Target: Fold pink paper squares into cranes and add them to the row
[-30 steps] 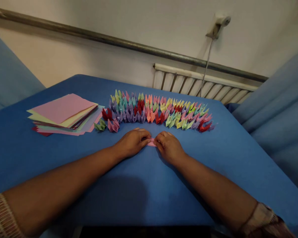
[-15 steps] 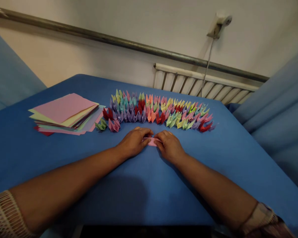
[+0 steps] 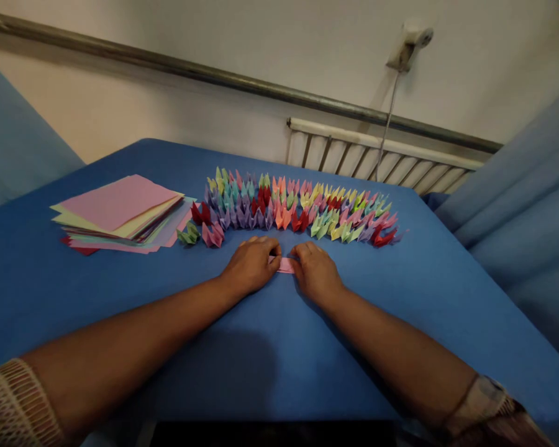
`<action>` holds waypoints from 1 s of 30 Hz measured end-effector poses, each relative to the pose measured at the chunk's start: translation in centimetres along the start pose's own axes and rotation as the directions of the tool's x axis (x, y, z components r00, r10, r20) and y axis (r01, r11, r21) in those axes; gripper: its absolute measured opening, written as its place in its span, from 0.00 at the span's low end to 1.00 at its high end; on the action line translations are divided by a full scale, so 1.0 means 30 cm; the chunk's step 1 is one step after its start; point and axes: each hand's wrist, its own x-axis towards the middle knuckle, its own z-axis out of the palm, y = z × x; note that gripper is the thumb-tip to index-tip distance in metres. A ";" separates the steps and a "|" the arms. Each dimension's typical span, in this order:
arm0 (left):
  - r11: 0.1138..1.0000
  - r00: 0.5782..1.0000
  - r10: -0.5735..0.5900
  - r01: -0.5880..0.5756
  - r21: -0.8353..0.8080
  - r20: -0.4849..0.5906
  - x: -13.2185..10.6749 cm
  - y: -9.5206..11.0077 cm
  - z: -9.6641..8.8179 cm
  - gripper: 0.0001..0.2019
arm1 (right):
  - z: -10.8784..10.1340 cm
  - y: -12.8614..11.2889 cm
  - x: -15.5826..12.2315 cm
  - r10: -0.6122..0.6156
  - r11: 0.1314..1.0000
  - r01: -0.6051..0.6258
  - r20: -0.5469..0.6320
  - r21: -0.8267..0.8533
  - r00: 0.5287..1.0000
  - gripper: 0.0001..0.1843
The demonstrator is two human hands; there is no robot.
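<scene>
A small folded pink paper strip lies on the blue table in the middle. My left hand presses its left end with curled fingers. My right hand pinches its right end, fingers bent over it. Just beyond the hands stand rows of folded paper pieces in several colours. Two loose ones, green and pink, sit at the near left end of the rows.
A stack of coloured paper sheets, pink on top, lies at the left of the table. Behind the table are a wall, a metal rail and a radiator. Blue cloth hangs at the right.
Both hands have stayed on the pink strip, with only slight shifts of the fingers along it. More of the strip shows between them than a second ago.
</scene>
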 end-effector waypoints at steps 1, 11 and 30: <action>1.000 1.000 0.013 -0.013 0.000 -0.007 -0.001 -0.003 0.004 0.06 | -0.002 -0.003 -0.001 -0.016 0.999 0.017 0.012 -0.045 1.000 0.10; 0.953 0.960 0.260 -0.273 0.128 0.107 -0.020 -0.014 -0.030 0.10 | -0.015 0.012 -0.041 0.009 0.985 -0.002 0.040 -0.171 0.999 0.13; 0.979 0.974 0.200 -0.195 -0.061 0.105 0.014 -0.034 -0.025 0.04 | -0.045 0.027 -0.006 0.117 0.985 -0.132 0.136 0.108 0.984 0.10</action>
